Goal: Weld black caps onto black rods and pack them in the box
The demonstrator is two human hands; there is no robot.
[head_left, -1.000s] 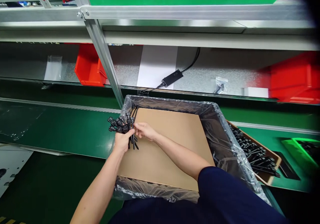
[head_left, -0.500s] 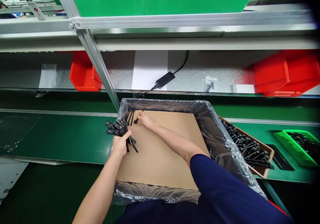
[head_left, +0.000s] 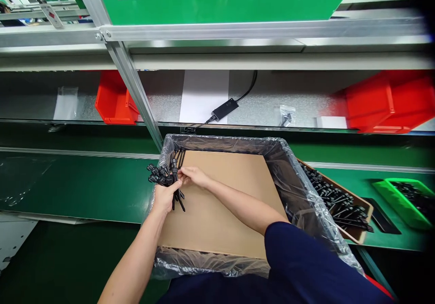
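My left hand (head_left: 165, 196) is closed around a bunch of black stick-like parts with thicker heads (head_left: 160, 175). Their heads fan out above my fist, and the thin ends stick out below. Beside it, my right hand (head_left: 194, 177) reaches in from the right, its fingertips pinched against one upright black part (head_left: 174, 167) at the bunch's edge. Beneath both hands lies a flat cardboard sheet (head_left: 224, 209) inside a box lined with clear plastic (head_left: 306, 195). Several similar parts (head_left: 181, 157) lie in a row at the sheet's far left corner.
Right of the lined box, a cardboard tray (head_left: 363, 236) holds many black parts, near a green bin (head_left: 396, 202) with more. Red bins (head_left: 117, 100) stand on the shelf behind, with a black cable adapter (head_left: 224, 108) between them. A metal post (head_left: 136, 89) rises at the back left.
My right hand has moved from the row at the far left corner back toward me, to the bunch. Another part now lies in that row. My left hand stays nearly in place.
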